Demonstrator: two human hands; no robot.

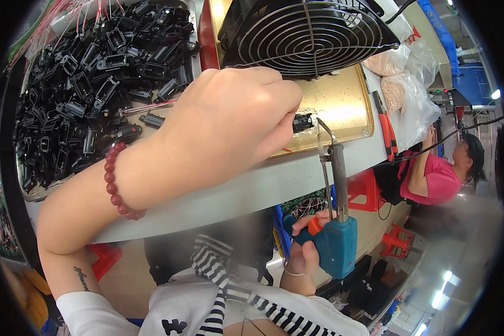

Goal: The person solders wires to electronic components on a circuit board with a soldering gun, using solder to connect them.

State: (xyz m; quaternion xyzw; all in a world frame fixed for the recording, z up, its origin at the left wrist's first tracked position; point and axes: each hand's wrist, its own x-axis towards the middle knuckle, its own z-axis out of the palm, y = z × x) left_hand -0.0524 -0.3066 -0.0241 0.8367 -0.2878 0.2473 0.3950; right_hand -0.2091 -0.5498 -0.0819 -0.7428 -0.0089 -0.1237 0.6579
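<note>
My left hand (235, 115) reaches across the table with its fingers closed on a small black plastic housing (303, 122), whose end sticks out past the fingertips. In my right hand (307, 255) is a teal soldering gun (338, 246) with an orange trigger, held upright below the table edge. Its bent metal tip and thin feed tube reach up right beside the end of the black housing. Whether they touch, I cannot tell. Under the housing lies a gold-coloured tray (350, 106). My left fingertips are mostly hidden behind the hand.
A black fan (313, 36) with a wire guard stands at the back of the gold tray. Left, a metal tray (42, 194) is heaped with black housings and red-white wires. Red-handled cutters (387, 134) and plastic bags (417, 106) lie right. A person in pink (435, 179) sits beyond.
</note>
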